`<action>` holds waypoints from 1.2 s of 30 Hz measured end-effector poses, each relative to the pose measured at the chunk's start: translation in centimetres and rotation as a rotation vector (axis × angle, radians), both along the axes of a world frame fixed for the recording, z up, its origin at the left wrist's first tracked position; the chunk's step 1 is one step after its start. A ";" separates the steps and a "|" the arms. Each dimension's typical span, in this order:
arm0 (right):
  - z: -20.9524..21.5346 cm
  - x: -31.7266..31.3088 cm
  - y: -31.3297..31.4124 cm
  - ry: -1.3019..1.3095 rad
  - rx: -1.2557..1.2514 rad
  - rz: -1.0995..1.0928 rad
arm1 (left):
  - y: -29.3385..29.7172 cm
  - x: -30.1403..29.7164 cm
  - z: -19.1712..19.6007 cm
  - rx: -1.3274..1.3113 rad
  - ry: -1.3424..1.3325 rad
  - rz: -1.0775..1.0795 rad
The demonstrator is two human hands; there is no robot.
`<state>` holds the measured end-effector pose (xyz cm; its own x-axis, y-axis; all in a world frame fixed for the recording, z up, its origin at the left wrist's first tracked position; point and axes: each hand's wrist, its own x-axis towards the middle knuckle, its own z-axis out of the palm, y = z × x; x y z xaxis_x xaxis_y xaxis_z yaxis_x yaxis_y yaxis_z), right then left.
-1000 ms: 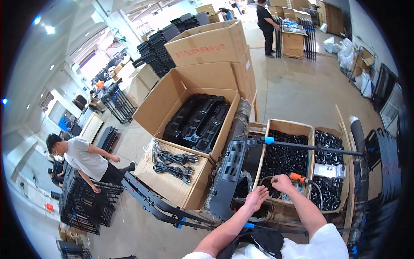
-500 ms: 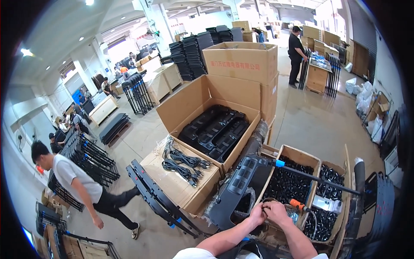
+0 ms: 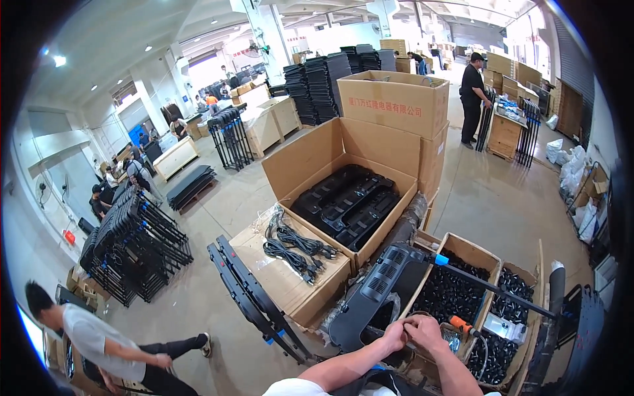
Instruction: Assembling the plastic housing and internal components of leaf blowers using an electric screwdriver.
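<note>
My left hand [image 3: 395, 335] and my right hand [image 3: 426, 329] meet over the near end of the part bins, fingers curled and pressed together. Whatever sits between them is hidden by the fingers. Just left of them lies a dark plastic housing [image 3: 356, 318] with a slotted vent, and a black tube [image 3: 489, 285] with a blue collar [image 3: 442, 260] reaches from it across the bins. An orange-bodied power screwdriver [image 3: 461, 324] rests close to my right hand, a cable [image 3: 485, 363] trailing from it. Small black parts [image 3: 456, 290] fill the bin beyond my hands.
An open carton [image 3: 304, 158] holds black molded covers [image 3: 347, 198]. Coiled power cords [image 3: 290, 247] lie on a closed carton [image 3: 244, 254], with black frames [image 3: 251, 297] leaning beside it. A person in a white shirt [image 3: 99, 336] walks at lower left; another in black [image 3: 471, 99] stands far right.
The view has shifted, so the scene sits further right and slightly lower. The white-shirted person has moved left and nearer. My hands stay together, the right one turned slightly.
</note>
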<state>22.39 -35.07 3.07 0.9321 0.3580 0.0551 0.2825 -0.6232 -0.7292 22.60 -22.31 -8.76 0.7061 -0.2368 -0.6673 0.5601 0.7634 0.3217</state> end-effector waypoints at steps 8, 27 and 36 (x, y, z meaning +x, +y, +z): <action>-6.5 0.9 -7.1 0.458 0.445 -0.510 | 4.5 -2.1 4.0 0.087 -0.022 -0.166; -21.0 2.1 -13.6 0.639 1.196 -1.346 | 7.0 -6.7 4.3 0.217 -0.134 -0.424; -19.3 2.8 -13.1 0.212 0.473 -1.349 | 7.3 -6.9 3.7 0.232 -0.193 -0.434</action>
